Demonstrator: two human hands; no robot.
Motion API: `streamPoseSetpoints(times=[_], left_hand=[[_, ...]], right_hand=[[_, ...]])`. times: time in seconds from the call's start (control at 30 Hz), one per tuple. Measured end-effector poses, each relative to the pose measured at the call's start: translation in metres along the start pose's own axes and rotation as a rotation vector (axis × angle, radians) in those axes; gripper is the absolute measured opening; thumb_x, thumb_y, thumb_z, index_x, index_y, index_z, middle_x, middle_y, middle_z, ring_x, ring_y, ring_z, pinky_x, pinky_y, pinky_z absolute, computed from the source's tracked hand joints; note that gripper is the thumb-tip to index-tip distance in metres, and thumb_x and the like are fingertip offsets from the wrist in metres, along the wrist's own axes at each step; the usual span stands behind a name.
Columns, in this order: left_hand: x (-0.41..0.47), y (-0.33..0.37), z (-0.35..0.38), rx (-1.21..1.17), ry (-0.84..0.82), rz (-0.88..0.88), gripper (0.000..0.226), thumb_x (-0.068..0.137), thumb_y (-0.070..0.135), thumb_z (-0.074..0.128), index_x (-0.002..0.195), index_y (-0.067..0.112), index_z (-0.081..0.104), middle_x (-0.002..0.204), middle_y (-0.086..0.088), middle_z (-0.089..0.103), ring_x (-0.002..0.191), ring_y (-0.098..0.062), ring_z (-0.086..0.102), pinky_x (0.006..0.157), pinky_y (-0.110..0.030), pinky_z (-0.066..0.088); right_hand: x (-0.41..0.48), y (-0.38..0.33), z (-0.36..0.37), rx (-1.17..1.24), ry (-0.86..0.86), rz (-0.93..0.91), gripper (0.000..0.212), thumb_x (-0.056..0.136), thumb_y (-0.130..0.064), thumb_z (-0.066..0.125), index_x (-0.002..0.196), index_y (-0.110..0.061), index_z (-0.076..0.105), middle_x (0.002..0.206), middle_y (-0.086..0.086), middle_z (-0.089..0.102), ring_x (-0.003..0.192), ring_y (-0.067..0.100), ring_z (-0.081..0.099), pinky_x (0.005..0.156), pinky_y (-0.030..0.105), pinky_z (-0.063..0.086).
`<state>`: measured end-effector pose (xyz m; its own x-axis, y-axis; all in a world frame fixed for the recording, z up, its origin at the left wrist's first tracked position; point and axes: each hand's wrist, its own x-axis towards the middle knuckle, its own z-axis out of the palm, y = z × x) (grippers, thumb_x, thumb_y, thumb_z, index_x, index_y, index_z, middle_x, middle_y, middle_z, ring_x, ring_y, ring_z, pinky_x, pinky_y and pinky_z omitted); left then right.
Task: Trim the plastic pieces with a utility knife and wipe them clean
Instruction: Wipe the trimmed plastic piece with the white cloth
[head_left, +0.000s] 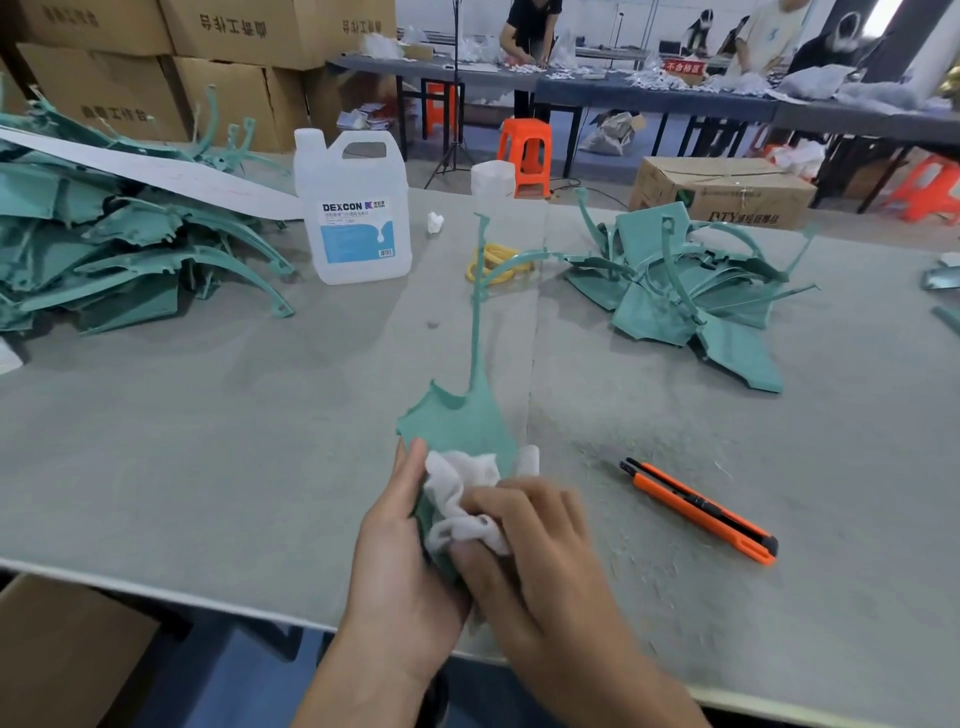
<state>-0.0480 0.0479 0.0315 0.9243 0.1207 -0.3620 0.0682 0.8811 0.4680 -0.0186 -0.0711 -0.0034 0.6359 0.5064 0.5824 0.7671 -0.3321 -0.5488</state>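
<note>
Wiping step, one plastic piece (457, 415) in hand.

- Position: the piece sits at lower centre of the frame. Its broad blade end is in your hands and its thin stem runs straight up toward the frame centre, away from you. The long axis is therefore near vertical in the picture.
- Left hand (400, 551): grips the blade's left edge from the side. How the fingers lie behind it is hidden.
- Right hand (540, 540): fingers curled over a bunched white cloth (462, 488), pressing it onto the blade face. The edges are blurred, so this is probably mid-stroke.
- Judgement: most of the blade and all the stem lie above the cloth, so the wipe should run up along the axis.
- Utility knife (698, 509): lies on the counter (208, 441) at lower right, untouched and nearer your right hand.
- Heaps of like pieces sit at upper left (104, 249) and upper right (685, 291).
</note>
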Motion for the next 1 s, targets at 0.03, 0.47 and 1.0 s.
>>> streamPoseSetpoints(times=[0.03, 0.47, 1.0], left_hand=[[-0.002, 0.0, -0.002, -0.009, -0.003, -0.005, 0.05, 0.085, 0.046, 0.06, 0.101, 0.004, 0.079, 0.103, -0.018, 0.075, 0.082, -0.026, 0.076, 0.061, -0.035, 0.062], [-0.026, 0.012, -0.011, -0.072, -0.28, -0.121, 0.067, 0.068, 0.033, 0.089, 0.125, 0.004, 0.069, 0.134, -0.022, 0.063, 0.117, -0.036, 0.066, 0.093, -0.05, 0.056], [-0.049, 0.013, -0.028, 0.163, 0.011, 0.122, 0.043, 0.065, -0.007, 0.059, 0.099, 0.009, 0.078, 0.111, -0.024, 0.072, 0.091, -0.043, 0.073, 0.06, -0.052, 0.059]], right_hand=[[0.004, 0.007, -0.005, 0.01, -0.01, 0.01, 0.02, 0.105, -0.045, 0.048, 0.119, -0.033, 0.057, 0.113, -0.014, 0.053, 0.105, 0.01, 0.049, 0.094, 0.026, 0.039], [0.058, 0.04, -0.021, 0.787, 0.406, 0.751, 0.025, 0.092, -0.021, 0.074, 0.11, -0.021, 0.057, 0.097, 0.008, 0.068, 0.073, 0.009, 0.068, 0.058, 0.025, 0.056], [0.086, 0.078, -0.049, -0.054, 0.392, 0.244, 0.016, 0.105, -0.027, 0.051, 0.12, -0.027, 0.056, 0.124, 0.01, 0.045, 0.099, 0.0, 0.043, 0.082, 0.025, 0.05]])
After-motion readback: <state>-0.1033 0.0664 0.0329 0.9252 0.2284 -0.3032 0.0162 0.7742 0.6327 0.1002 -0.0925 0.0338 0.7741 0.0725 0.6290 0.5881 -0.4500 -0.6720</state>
